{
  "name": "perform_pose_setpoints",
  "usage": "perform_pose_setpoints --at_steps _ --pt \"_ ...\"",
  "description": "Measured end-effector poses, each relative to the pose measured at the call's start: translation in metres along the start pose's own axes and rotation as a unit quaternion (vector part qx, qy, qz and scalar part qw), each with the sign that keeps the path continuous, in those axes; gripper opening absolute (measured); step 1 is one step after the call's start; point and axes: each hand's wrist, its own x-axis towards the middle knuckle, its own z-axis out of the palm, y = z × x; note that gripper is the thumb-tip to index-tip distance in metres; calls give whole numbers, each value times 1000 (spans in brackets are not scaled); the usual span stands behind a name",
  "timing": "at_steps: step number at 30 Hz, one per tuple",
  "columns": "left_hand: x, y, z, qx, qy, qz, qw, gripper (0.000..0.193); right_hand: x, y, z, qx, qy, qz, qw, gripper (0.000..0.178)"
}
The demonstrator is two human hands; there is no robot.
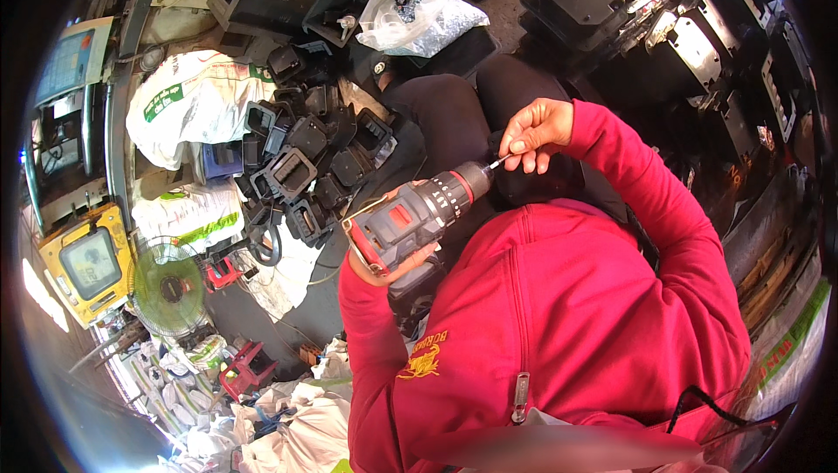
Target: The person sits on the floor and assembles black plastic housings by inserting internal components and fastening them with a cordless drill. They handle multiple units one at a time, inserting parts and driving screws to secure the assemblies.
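A black and red cordless drill lies across my lap, its chuck pointing up and to the right. My left hand is wrapped round it from below, and much of that hand is hidden behind the drill body. At the front of the chuck a thin metal bit sticks out. My right hand pinches at the tip of this bit with thumb and forefinger, the other fingers curled. Whether a small screw sits between those fingertips cannot be made out. Both hands are above my dark trousers.
Black plastic housings lie heaped on the left. Beyond my knees sits a clear plastic bag of small parts. More black housings are stacked at the right. White sacks, a green fan and a yellow-framed device stand further left.
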Motion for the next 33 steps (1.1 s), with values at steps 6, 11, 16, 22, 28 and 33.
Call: perform_pose_setpoints --at_steps 6,11,16,22,28,33 --pt "7 12 4 20 -49 7 999 76 0 -1 3 -4 -15 29 999 26" --pt "3 14 8 14 3 -29 999 76 2 -6 6 10 41 11 999 36" --pt "-17 6 -6 54 40 -25 997 77 28 -23 -11 -444 264 -93 851 47" --pt "-27 3 -2 97 54 9 994 75 94 -18 -7 -618 -82 218 751 70" --pt "-37 5 9 69 80 -10 994 77 54 -8 -45 -547 -8 128 827 75" --pt "-15 9 19 12 87 16 996 72 -4 22 -50 -333 319 13 887 94"
